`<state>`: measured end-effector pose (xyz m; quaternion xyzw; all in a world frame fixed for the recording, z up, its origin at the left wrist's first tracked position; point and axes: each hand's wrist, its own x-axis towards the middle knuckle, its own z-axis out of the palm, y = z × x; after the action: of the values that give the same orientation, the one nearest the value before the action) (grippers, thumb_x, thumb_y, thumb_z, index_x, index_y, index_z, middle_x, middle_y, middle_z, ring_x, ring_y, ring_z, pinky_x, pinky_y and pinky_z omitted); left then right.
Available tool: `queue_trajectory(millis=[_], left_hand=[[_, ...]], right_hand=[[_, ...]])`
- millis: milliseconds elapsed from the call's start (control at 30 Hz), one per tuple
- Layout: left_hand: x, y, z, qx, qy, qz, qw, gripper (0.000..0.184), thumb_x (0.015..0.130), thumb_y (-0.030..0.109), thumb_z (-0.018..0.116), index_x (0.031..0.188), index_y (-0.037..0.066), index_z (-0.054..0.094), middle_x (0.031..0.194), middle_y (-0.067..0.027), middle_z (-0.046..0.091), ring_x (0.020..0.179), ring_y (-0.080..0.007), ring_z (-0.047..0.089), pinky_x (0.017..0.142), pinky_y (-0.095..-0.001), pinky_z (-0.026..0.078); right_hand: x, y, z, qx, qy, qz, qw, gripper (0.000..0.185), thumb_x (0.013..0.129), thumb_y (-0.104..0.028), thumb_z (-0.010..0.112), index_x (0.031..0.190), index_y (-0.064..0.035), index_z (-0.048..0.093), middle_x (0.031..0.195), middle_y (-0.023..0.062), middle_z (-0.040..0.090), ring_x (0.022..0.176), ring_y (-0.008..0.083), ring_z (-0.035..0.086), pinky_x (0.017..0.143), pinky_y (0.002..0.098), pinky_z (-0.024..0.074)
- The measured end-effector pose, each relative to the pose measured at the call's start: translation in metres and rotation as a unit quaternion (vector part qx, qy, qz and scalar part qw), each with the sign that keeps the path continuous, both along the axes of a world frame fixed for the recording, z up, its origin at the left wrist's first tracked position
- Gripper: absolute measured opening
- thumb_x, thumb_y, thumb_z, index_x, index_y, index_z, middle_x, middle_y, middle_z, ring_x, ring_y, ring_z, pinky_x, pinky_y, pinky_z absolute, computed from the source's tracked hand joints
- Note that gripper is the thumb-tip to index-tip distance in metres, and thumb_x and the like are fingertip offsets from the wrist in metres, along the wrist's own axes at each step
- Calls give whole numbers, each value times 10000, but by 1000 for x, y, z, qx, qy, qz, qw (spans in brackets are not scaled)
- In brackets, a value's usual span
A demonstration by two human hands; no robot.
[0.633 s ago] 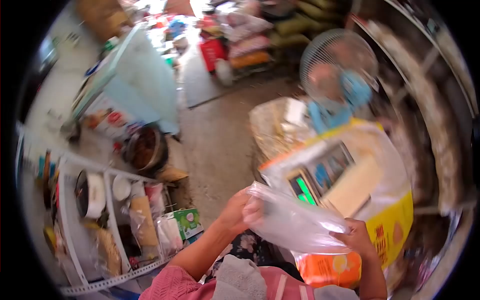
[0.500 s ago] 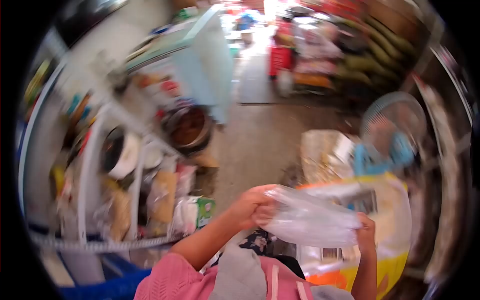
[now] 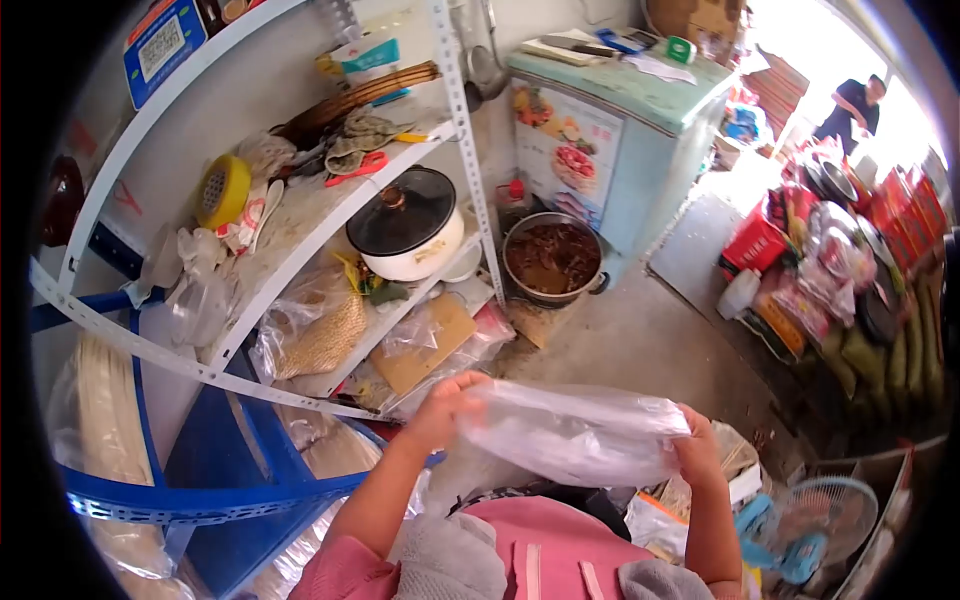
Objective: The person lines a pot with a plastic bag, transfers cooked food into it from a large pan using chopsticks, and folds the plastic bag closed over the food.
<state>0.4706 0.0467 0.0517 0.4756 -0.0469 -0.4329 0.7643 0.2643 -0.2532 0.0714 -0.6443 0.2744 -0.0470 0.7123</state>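
Observation:
A clear plastic bag (image 3: 575, 435) is stretched between my two hands in front of my body. My left hand (image 3: 447, 410) is closed around its left end. The right end is gripped by my right hand (image 3: 697, 446). Crumpled and see-through, the bag shows nothing I can make out inside it. It hangs over the floor, with the lower shelf of the metal rack just beyond my left hand.
A white rack (image 3: 465, 130) on the left holds a lidded pot (image 3: 405, 225) and bags. Beyond it stand a basin of dark food (image 3: 553, 258) and a pale-green cabinet (image 3: 650, 150). A fan (image 3: 825, 520) is low right. A person (image 3: 852, 112) is in the doorway.
My view has turned left, bringing the rack and blue shelving into fuller sight. Both hands still hold the bag, now more level and farther left in view.

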Motion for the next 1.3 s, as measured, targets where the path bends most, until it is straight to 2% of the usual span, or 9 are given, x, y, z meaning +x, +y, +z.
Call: queue_trajectory(millis=[167, 333, 633, 733, 967, 1000, 1067, 1167, 1300], left_hand=[[136, -17, -2, 186, -294, 244, 905, 363, 783, 163, 601, 1101, 16, 505, 935, -60, 562, 819, -131, 547, 742, -252, 432], [289, -41, -12, 541, -583, 352, 493, 635, 805, 423, 541, 1213, -45, 406, 1122, -254, 503, 995, -383, 486, 861, -417, 396], [370, -25, -34, 656, -517, 202, 512, 444, 776, 434, 560, 996, 49, 561, 969, -187, 589, 915, -373, 547, 777, -439, 433], [337, -27, -19, 518, -697, 309, 389, 386, 752, 324, 640, 969, 16, 557, 904, -183, 594, 859, -374, 550, 750, -435, 435], [310, -5, 22, 631, -628, 244, 384, 255, 798, 226, 618, 924, 5, 604, 797, -185, 614, 751, -335, 587, 701, -402, 445], [330, 19, -10, 634, -662, 229, 328, 248, 828, 234, 571, 947, 18, 603, 847, -190, 612, 818, -300, 593, 729, -391, 451], [345, 59, -33, 695, -685, -23, -217, 275, 830, 273, 517, 965, 49, 599, 920, -154, 613, 797, -332, 587, 731, -409, 475], [317, 84, -28, 607, -651, 273, 365, 300, 839, 254, 491, 1011, 28, 587, 996, -170, 600, 867, -329, 584, 770, -396, 474], [287, 165, -36, 696, -549, 223, 406, 303, 837, 226, 484, 1034, 19, 587, 1058, -188, 578, 1003, -330, 536, 840, -398, 442]], right_hand=[[82, -51, -6, -24, 21, 77, 997, 240, 700, 29, 468, 900, -18, 593, 771, -36, 565, 694, 60, 495, 614, 199, 392], [137, -94, -16, -23, 66, 127, 989, 212, 695, 18, 498, 881, -25, 590, 724, -25, 558, 612, 62, 488, 524, 197, 376], [172, -98, -27, -19, 176, 189, 966, 240, 720, 4, 531, 950, -7, 597, 755, -8, 582, 637, 69, 501, 554, 214, 401], [179, -95, -37, -3, 162, 179, 970, 239, 740, -16, 548, 975, -17, 590, 738, -6, 573, 608, 72, 491, 523, 217, 393], [201, -60, -49, 84, 194, 144, 967, 256, 751, -28, 534, 1000, -32, 594, 691, -7, 552, 526, 66, 460, 419, 209, 343], [207, -55, -50, 89, 192, 144, 967, 259, 753, -30, 532, 1005, -33, 594, 688, -7, 550, 523, 65, 459, 412, 209, 340], [220, -46, -47, 58, 193, 185, 962, 266, 758, -47, 532, 1017, -33, 591, 691, -10, 549, 530, 63, 460, 421, 208, 347], [237, -33, -38, 36, 199, 218, 955, 281, 767, -71, 525, 1038, -34, 588, 699, -13, 551, 539, 63, 461, 434, 210, 356], [284, -15, -41, 1, 141, 243, 960, 331, 764, -148, 539, 1074, -42, 581, 727, 8, 563, 582, 86, 496, 476, 213, 393]])
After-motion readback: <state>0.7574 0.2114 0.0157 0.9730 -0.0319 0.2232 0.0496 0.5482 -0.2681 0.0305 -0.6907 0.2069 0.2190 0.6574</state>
